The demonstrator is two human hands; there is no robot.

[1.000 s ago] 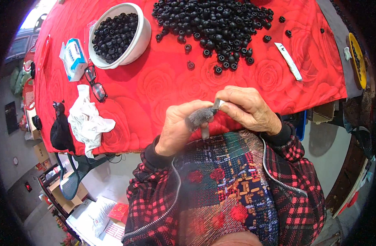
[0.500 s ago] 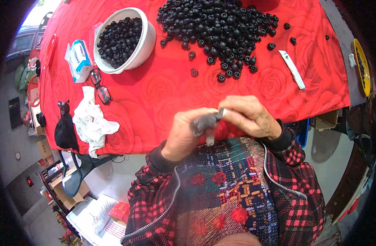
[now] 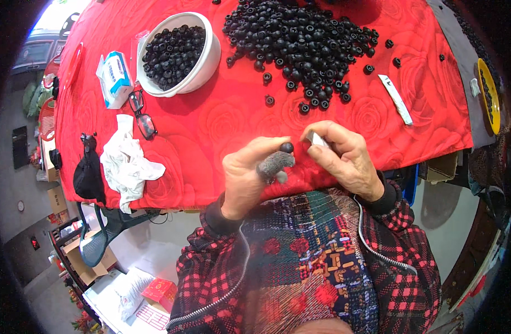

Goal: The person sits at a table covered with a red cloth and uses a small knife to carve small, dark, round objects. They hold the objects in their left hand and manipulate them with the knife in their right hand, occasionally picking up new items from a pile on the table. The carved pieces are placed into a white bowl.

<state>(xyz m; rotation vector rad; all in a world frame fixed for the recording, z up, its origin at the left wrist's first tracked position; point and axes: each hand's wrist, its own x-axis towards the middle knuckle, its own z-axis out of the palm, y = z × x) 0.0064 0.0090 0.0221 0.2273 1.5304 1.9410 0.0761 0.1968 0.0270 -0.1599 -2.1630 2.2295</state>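
My left hand (image 3: 243, 171) pinches a small black ball-shaped part (image 3: 286, 147) between the thumb and a finger wrapped in a grey fuzzy finger cover (image 3: 275, 166). A little to the right, my right hand (image 3: 349, 161) grips a short blade with a white wrapped handle (image 3: 318, 140). The blade's dark tip points toward the part and is apart from it. Beyond my hands lies a large heap of similar black parts (image 3: 300, 47), many showing a round hole. A white bowl (image 3: 211, 58) at the far left holds many more of them.
On the red rose-patterned tablecloth (image 3: 216, 119) lie a blue-and-white tissue pack (image 3: 116, 78), black-framed glasses (image 3: 146, 123), a white cloth (image 3: 124, 161) and a black cloth item (image 3: 88, 172). A white cutter-like strip (image 3: 396, 100) and a yellow plate (image 3: 489, 97) are at the right.
My hands have moved apart. The blade, which was against the part in my left hand, is now off to the right of it, and the black part shows clearly.
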